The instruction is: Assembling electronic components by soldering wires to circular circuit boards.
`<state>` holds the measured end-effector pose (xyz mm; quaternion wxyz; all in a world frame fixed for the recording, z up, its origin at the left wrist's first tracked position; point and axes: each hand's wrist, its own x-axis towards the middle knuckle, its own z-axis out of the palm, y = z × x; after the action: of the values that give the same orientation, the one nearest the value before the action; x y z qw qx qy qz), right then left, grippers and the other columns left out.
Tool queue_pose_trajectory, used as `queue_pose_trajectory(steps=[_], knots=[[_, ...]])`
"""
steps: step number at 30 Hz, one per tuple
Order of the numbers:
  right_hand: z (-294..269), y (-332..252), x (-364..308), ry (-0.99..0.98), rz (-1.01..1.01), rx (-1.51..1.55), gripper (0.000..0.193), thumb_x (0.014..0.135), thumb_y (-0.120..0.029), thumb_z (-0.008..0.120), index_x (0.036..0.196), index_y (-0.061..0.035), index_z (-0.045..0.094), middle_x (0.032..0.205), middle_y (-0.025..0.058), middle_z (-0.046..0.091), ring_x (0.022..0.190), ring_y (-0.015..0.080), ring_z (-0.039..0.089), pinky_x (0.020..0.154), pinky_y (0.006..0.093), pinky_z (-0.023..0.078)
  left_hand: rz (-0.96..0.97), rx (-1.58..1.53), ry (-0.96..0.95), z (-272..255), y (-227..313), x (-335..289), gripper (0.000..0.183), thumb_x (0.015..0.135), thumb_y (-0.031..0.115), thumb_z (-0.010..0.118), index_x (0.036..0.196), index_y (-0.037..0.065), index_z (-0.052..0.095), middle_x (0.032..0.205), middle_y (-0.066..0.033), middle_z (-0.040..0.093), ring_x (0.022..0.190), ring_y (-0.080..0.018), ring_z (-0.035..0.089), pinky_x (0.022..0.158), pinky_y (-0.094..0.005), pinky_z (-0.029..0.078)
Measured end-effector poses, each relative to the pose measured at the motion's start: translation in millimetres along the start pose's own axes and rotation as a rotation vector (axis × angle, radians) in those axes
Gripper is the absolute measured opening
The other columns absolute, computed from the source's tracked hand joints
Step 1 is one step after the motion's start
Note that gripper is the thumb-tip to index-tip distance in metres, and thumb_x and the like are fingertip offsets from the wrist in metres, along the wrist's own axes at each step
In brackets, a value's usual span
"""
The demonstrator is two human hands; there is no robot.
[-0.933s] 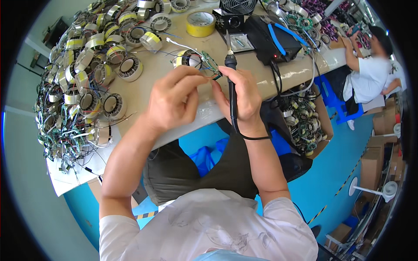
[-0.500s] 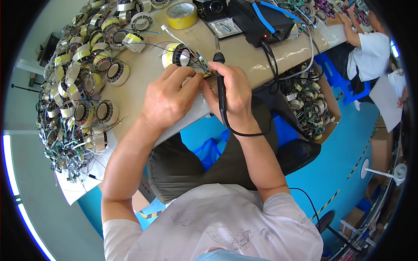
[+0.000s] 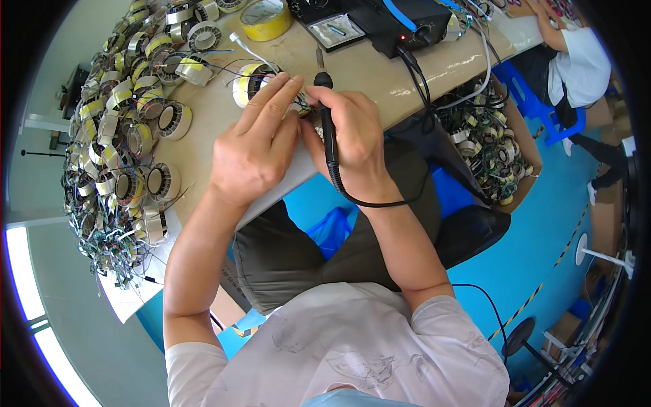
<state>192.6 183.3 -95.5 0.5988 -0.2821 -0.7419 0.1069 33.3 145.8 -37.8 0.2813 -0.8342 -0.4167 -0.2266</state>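
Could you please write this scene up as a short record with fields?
Left hand: fingers extended beside a yellow-banded ring part; any grip hidden
Right hand: holds a black soldering iron, tip pointing away from the body
Tabletop: piled ring parts at left; yellow tape roll and black device beyond the hands
Right of the legs: cardboard box holding more parts
Nearby: another person, white top, upper right
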Motion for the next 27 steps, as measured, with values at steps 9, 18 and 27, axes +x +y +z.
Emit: queue_pose_trajectory(steps=[9,18,27], knots=[[-35,-3,-25,0.105,0.048,0.083,0.038,0.088,-0.007,0.075,0.121,0.0071,0.063,0.1,0.0182,0.071,0.086,0.0284,0.071,0.074,0.0342,0.057,-0.105,-0.094,0.035,1,-3,0,0.011,0.078,0.005,0.075,0.086,0.004,0.067,0.123,-0.0124,0.066,0.111,-0.0286,0.068,0.08,-0.0325,0.059],[-36,1,-48,0.188,0.258,0.427,0.025,0.09,-0.003,0.068,0.113,0.0082,0.064,0.102,0.0213,0.072,0.072,0.0188,0.07,0.066,0.027,0.057,-0.113,-0.092,0.033,5,-1,2,0.012,0.077,0.003,0.076,0.085,0.003,0.067,0.12,-0.0142,0.067,0.108,-0.0312,0.068,0.082,-0.0352,0.058],[-36,2,-49,0.224,0.302,0.588,0.021,0.091,-0.002,0.063,0.109,0.0086,0.061,0.106,0.0253,0.07,0.068,0.0167,0.07,0.06,0.0247,0.057,-0.12,-0.084,0.039,6,1,2,0.013,0.076,0.001,0.077,0.083,0.003,0.066,0.12,-0.0145,0.067,0.107,-0.032,0.068,0.081,-0.0352,0.058]])
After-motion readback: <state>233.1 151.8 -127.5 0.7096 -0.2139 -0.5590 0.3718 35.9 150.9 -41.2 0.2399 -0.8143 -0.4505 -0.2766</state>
